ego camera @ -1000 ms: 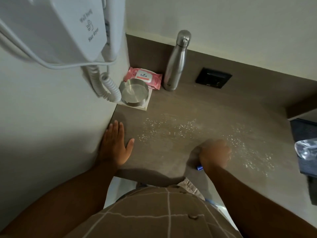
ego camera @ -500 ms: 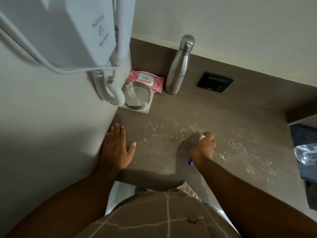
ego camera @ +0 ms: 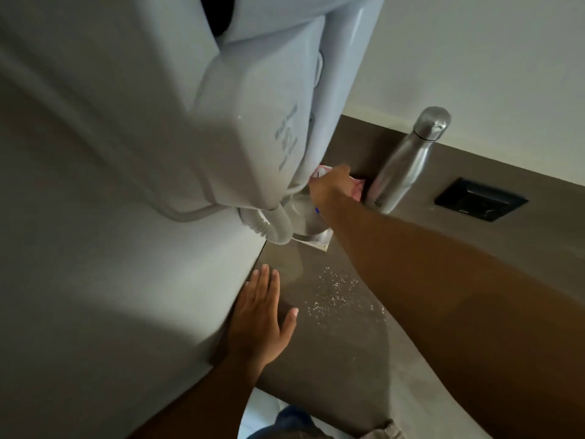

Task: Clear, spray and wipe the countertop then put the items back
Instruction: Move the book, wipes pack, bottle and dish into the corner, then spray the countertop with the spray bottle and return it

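Note:
The brown countertop (ego camera: 332, 359) carries a patch of white spray droplets (ego camera: 335, 293). My left hand (ego camera: 259, 315) lies flat and open on it, against the left wall. My right hand (ego camera: 329, 188) is stretched to the back left corner, over the pink wipes pack (ego camera: 357, 190), most of which it hides. It is closed around a small item of which only a blue end (ego camera: 317, 210) shows. Below the hand sits a steel bowl (ego camera: 304, 220) on a white coaster. A steel bottle (ego camera: 402, 163) stands upright just right of the hand.
A white wall-mounted hair dryer (ego camera: 221, 106) with a coiled cord (ego camera: 272, 226) hangs low over the back left corner and blocks much of the view. A black socket plate (ego camera: 479, 199) is set in the brown backsplash at the right.
My right hand has moved from the droplets at the counter's middle to the back left corner, over the wipes pack. The camera has leaned forward under the dryer. My left hand has stayed flat.

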The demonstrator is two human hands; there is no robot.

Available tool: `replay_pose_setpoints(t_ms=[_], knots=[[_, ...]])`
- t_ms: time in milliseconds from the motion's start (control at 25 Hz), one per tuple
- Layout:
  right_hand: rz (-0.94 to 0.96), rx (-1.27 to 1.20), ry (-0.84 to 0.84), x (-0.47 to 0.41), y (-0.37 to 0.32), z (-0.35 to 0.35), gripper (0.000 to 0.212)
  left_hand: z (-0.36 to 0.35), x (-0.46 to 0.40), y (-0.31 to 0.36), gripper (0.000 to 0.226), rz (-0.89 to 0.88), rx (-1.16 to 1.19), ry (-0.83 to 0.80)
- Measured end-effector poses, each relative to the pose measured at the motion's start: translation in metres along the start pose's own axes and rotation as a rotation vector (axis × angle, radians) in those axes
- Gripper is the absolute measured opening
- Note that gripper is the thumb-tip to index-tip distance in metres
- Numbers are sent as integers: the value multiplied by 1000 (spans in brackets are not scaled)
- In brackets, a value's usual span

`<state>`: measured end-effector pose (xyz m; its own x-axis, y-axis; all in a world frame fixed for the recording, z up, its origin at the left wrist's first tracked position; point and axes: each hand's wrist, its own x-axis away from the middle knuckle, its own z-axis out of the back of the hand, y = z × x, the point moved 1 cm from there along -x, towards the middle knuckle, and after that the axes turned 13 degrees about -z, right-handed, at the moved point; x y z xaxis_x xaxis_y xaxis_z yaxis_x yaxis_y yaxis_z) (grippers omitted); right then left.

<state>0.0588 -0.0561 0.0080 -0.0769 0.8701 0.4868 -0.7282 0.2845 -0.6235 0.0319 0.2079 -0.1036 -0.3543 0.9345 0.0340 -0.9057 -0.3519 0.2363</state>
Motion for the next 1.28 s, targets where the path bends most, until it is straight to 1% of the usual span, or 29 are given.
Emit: replay_pose_setpoints(t_ms=[120,160,200,240,280,320,360,400,440,480,600,720,760,840,920,1040,1160,1280], knots=[[9,10,-18,-9,-11,-7,46,-2,1,-2,83,3,8,4],[-30,-39,11,-9,-14,-7,42,-2,1,-2,83,3,11,6],[-57,-184,31,-7,-14,-1,38,-3,1,-2,83,2,12,14],[-77,-269,37,-10,-12,0,34,-4,1,-3,83,0,11,22],[21,-254,18,-7,-10,5,32,-3,1,-2,83,-2,13,25],[100,-162,17,-1,-1,13,32,-2,0,-1,83,-5,19,24],[101,-181,19,3,16,21,30,0,-1,0,82,-5,28,15],[58,-307,9,10,28,30,25,2,-1,1,82,0,35,1],[121,-216,69,20,47,40,20,4,-1,1,82,4,32,-16],[127,-185,91,30,68,52,15,5,0,1,81,5,23,-35],[120,-106,30,54,142,92,13,13,4,4,80,-13,13,-37],[91,-179,71,61,215,151,12,21,-2,19,85,-33,-4,-23],[72,-211,109,60,237,174,14,22,-11,35,85,-60,1,-26],[22,-277,179,56,277,221,20,23,-40,88,84,-192,33,-35],[-33,-364,278,53,317,273,19,17,-79,165,86,-346,28,-88],[-85,-431,437,48,381,351,20,-5,-133,291,86,-481,11,-186],[-110,-476,611,44,448,426,29,-38,-172,401,90,-600,35,-234],[-129,-463,721,28,496,488,50,-66,-197,476,91,-687,29,-231]])
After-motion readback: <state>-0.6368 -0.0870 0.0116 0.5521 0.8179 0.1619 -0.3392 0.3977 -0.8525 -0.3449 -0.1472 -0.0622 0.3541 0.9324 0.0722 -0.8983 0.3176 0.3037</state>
